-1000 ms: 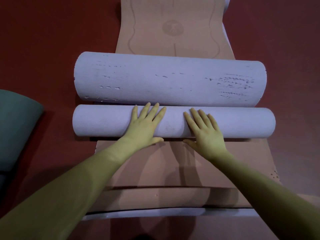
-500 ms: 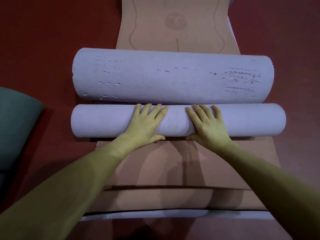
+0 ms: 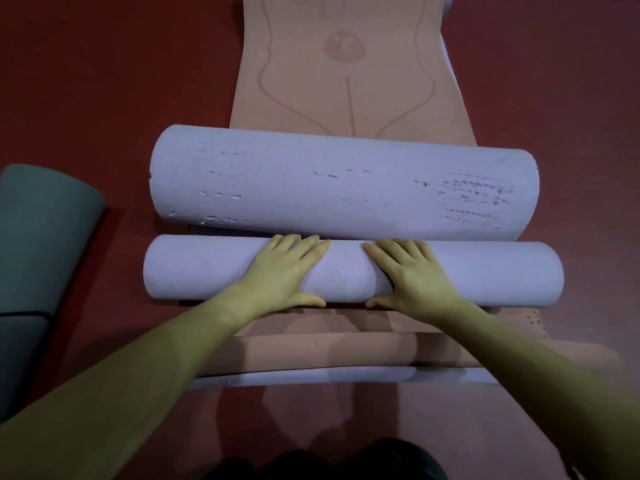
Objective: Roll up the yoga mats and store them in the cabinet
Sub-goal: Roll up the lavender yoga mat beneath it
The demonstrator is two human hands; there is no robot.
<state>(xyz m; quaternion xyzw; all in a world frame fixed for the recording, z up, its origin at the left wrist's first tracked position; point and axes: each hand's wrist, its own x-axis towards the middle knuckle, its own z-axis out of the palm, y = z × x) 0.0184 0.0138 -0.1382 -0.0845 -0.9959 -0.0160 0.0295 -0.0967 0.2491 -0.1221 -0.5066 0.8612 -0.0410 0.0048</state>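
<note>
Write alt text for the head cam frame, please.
Both hands, left and right, press flat on a thin lavender roll lying across a tan yoga mat, against a thicker lavender roll. A green mat lies left on the red floor.

Dark red smooth floor (image 3: 121, 81), seen from above. Lying directly on it: long tan flat yoga mat w/ faint line drawing (image 3: 346, 81), running from top of frame toward the viewer, near end partly folded over w/ pale lavender underside showing. At left edge, well apart from tan mat: grey-green rolled mat (image 3: 41, 230), only partly in frame, resting on floor; a darker grey-blue padded item (image 3: 20, 355) sits just below it, identity unclear.
</note>
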